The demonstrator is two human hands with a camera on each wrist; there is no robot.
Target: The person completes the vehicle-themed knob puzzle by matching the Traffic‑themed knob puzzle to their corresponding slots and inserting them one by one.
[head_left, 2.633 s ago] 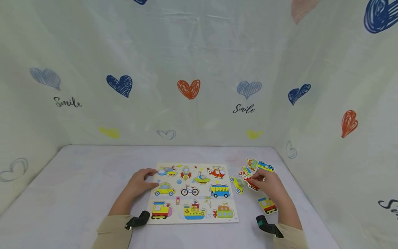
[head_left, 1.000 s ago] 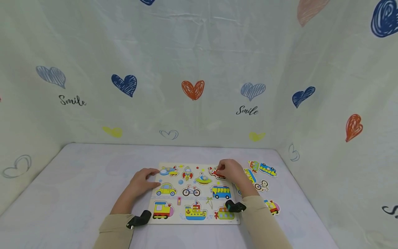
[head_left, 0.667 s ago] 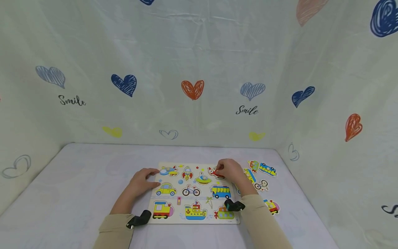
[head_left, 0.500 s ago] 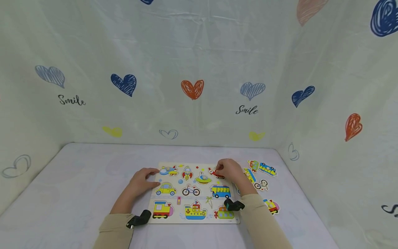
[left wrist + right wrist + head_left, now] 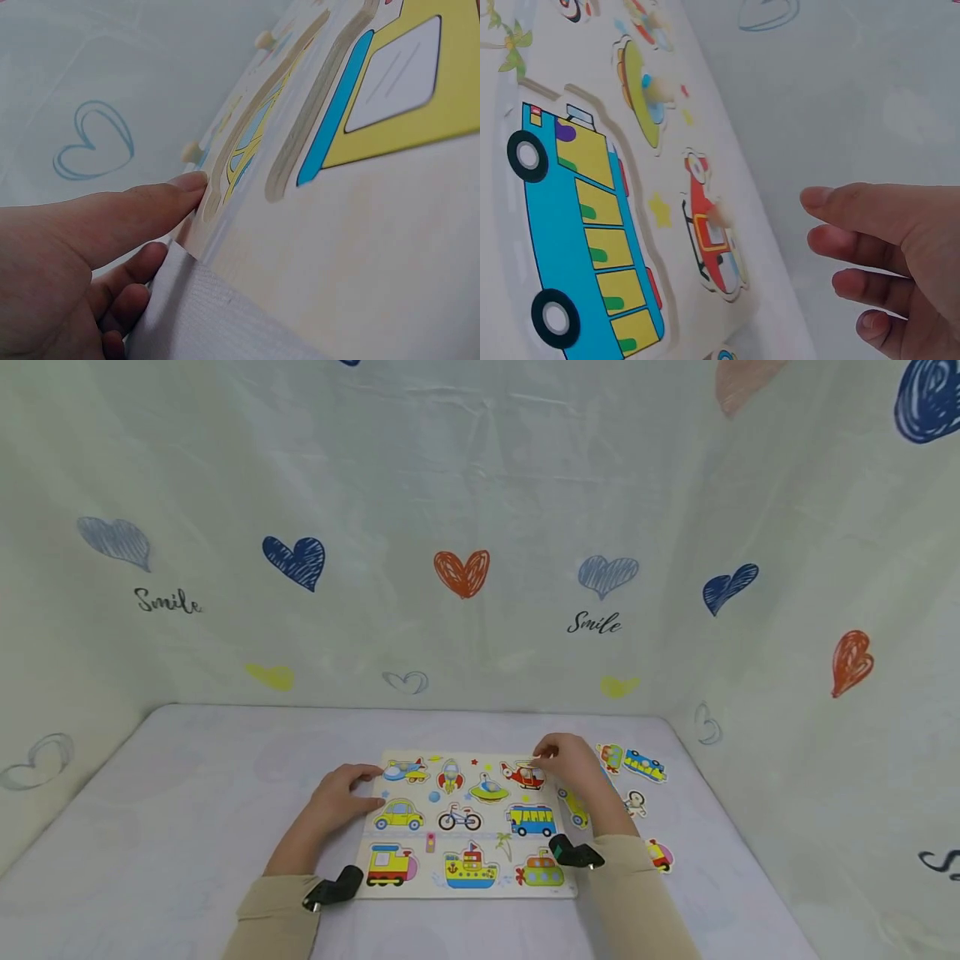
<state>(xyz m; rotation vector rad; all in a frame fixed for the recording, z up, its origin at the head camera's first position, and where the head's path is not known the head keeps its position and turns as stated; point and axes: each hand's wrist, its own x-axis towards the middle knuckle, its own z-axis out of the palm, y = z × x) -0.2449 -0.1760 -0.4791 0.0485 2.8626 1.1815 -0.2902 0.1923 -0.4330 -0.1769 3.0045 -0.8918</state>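
Note:
A wooden peg puzzle board (image 5: 497, 852) with vehicle pictures lies on the table. My left hand (image 5: 344, 797) rests at its left edge, the thumb (image 5: 161, 201) touching the board near the car recess. A red helicopter piece (image 5: 523, 774) sits in the upper right recess; in the right wrist view its small knob (image 5: 721, 216) stands out. My right hand (image 5: 567, 766) is just off the helicopter at the board's upper right corner, its fingers loosely bent and nothing between them. The flying saucer piece (image 5: 640, 94) also lies in its recess. The bus recess (image 5: 585, 240) shows its printed picture.
Right of the board lie loose pieces: a yellow car (image 5: 574, 810), a blue bus (image 5: 646, 766), a submarine (image 5: 611, 758), and a train (image 5: 660, 856) partly behind my right sleeve (image 5: 637, 893). A bicycle piece (image 5: 636, 802) is partly hidden. A heart-printed curtain (image 5: 465, 635) hangs behind the table.
My right hand has carried the helicopter piece from the right-hand pile into its recess, let go and drawn back slightly up and right. The left hand has stayed at the board's edge.

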